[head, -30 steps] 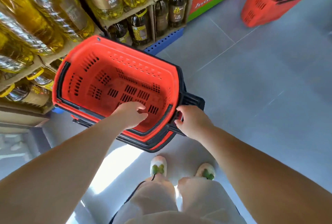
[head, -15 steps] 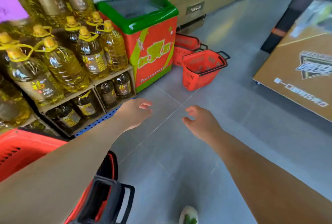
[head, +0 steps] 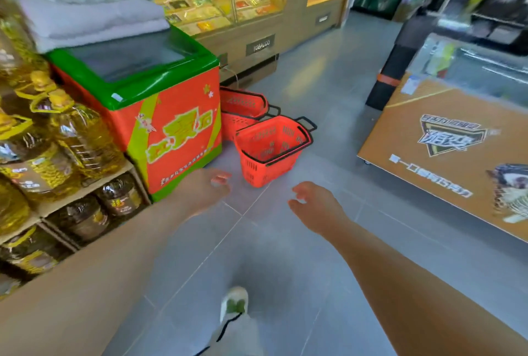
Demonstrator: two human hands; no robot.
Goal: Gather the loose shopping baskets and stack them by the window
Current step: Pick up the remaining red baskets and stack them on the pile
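Note:
A red shopping basket (head: 270, 149) with black handles stands tilted on the grey floor ahead. Behind it, against the freezer chest, lie two more red baskets (head: 243, 107), one on top of the other. My left hand (head: 204, 190) reaches forward with loosely spread fingers and holds nothing; it is just short of the near basket, to its left. My right hand (head: 315, 204) is also out in front, fingers relaxed and empty, below and to the right of that basket.
A green and orange freezer chest (head: 160, 115) stands left of the baskets, with folded blankets on top. Shelves of oil bottles (head: 57, 155) run along the left. A tobacco counter (head: 257, 41) is at the back. An orange display stand (head: 445, 149) stands right.
I let go of the stacked baskets, which are now out of view. I have walked forward; the loose baskets by the freezer chest are closer. Both hands stay empty and stretched out.

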